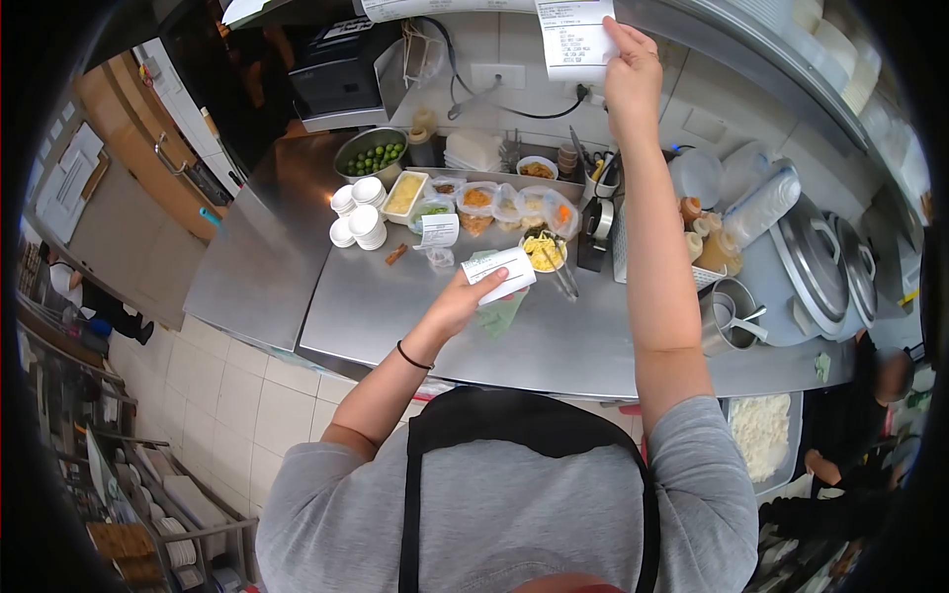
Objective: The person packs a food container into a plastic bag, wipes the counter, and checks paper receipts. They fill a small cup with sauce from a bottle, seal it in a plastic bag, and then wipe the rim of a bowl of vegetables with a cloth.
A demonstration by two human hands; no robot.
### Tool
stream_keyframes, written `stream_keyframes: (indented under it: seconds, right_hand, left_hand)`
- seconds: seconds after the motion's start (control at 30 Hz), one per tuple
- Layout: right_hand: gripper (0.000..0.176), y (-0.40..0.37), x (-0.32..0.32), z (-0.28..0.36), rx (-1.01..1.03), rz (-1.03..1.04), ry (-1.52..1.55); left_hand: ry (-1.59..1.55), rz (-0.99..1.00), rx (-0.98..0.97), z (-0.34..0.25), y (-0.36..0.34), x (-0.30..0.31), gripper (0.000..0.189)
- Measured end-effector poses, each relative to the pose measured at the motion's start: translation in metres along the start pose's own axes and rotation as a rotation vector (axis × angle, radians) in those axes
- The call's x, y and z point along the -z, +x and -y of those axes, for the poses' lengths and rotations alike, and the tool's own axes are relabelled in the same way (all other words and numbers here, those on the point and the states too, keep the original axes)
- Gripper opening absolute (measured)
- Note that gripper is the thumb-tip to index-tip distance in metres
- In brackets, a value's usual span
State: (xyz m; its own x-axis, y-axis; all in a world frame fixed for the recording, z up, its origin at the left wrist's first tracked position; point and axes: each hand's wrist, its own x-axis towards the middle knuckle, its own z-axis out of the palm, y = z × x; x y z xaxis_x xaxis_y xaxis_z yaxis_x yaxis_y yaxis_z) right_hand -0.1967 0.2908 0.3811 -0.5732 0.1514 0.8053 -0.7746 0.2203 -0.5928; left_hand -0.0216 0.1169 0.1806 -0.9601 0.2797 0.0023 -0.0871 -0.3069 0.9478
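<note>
With my arm stretched up, my right hand (633, 74) pinches the right edge of a printed receipt (575, 44) at the overhead shelf rail. Lower down, over the steel counter (386, 306), my left hand (463, 301) grips another receipt (506, 277), its thumb on top. A green slip (502, 314) shows beneath that hand. Just beyond lies a bowl of yellow strips (544, 252) with tongs (566, 285) leaning in it. A third receipt (440, 230) rests among bags of ingredients (477, 201).
At the back left stand stacked white cups (366, 222), a bowl of green limes (376, 158) and a black printer (336, 74). To the right are a tape dispenser (595, 232), sauce bottles (720, 252), a metal pot (730, 314) and large lids (811, 262). Another person (860, 425) is at the far right.
</note>
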Motion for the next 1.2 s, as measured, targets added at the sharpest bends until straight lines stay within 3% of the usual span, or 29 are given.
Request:
stream_keyframes:
  seconds: [0.07, 0.17, 0.3, 0.37, 0.4, 0.5, 0.57, 0.63, 0.7, 0.73, 0.77, 0.83, 0.87, 0.9, 0.97, 1.0, 1.03, 1.1, 1.13, 1.2]
  right_hand:
    - [0.038, 0.003, -0.003, 0.000, -0.012, -0.062, 0.212]
    - [0.035, 0.003, -0.001, 0.014, 0.081, -0.124, -0.028]
    - [0.036, 0.007, -0.009, 0.017, 0.010, -0.101, 0.046]
    - [0.033, 0.005, -0.012, 0.018, -0.008, -0.076, 0.384]
    - [0.033, 0.003, -0.011, 0.014, -0.017, -0.073, 0.382]
    - [0.032, -0.005, -0.004, 0.013, 0.131, -0.107, 0.175]
    - [0.033, -0.029, 0.012, 0.021, 0.315, -0.159, -0.334]
    - [0.037, -0.069, 0.023, 0.004, -0.018, 0.153, -0.082]
    - [0.041, -0.123, 0.032, 0.028, -0.338, 0.664, 0.073]
    - [0.045, -0.147, 0.031, 0.032, -0.406, 0.704, 0.213]
    - [0.049, -0.167, 0.029, 0.032, -0.477, 0.739, 0.352]
    - [0.052, -0.184, 0.029, 0.032, -0.524, 0.661, 0.465]
    - [0.051, -0.187, 0.031, 0.033, -0.547, 0.586, 0.498]
    - [0.051, -0.189, 0.034, 0.034, -0.567, 0.508, 0.529]
    - [0.052, -0.192, 0.038, 0.032, -0.598, 0.487, 0.524]
    - [0.052, -0.194, 0.040, 0.031, -0.594, 0.485, 0.499]
    - [0.053, -0.195, 0.041, 0.031, -0.587, 0.484, 0.475]
    - [0.053, -0.198, 0.042, 0.029, -0.601, 0.476, 0.469]
    - [0.054, -0.200, 0.042, 0.029, -0.609, 0.465, 0.466]
    - [0.053, -0.202, 0.043, 0.027, -0.643, 0.488, 0.413]
  left_hand:
    - [0.004, -0.002, -0.001, -0.002, 0.000, 0.000, 0.038]
    - [0.008, -0.018, -0.011, -0.003, -0.001, 0.000, 0.038]
    - [0.008, -0.001, -0.027, -0.006, -0.001, 0.001, 0.039]
    - [0.001, -0.006, -0.016, -0.007, -0.001, 0.003, 0.038]
    - [0.038, -0.015, -0.044, -0.009, -0.001, 0.002, 0.039]
    - [0.084, -0.053, -0.072, -0.018, -0.003, -0.001, 0.038]
    - [0.286, -0.091, -0.220, -0.027, -0.003, -0.004, 0.037]
    - [0.315, -0.124, -0.256, -0.038, -0.003, -0.008, 0.034]
    - [0.563, -0.109, -0.471, -0.045, -0.002, -0.009, 0.034]
    - [0.717, -0.108, -0.610, -0.044, 0.001, -0.008, 0.035]
    - [0.708, -0.119, -0.594, -0.037, 0.000, -0.008, 0.035]
    - [0.622, -0.153, -0.429, -0.021, 0.000, -0.010, 0.037]
    - [0.478, -0.038, -0.362, -0.018, 0.001, -0.005, 0.051]
    - [0.469, -0.042, -0.353, -0.014, 0.004, -0.002, 0.051]
    - [-0.166, 0.137, -0.255, -0.008, 0.010, 0.004, 0.065]
    - [-0.284, 0.304, -0.258, -0.019, 0.012, 0.003, 0.072]
    - [-0.288, 0.301, -0.255, -0.025, 0.015, 0.003, 0.072]
    - [-0.641, 0.290, -0.168, -0.035, 0.022, 0.001, 0.064]
    - [-0.627, 0.187, -0.153, -0.042, 0.025, -0.001, 0.052]
    - [-0.568, 0.112, -0.162, -0.046, 0.030, 0.004, 0.049]
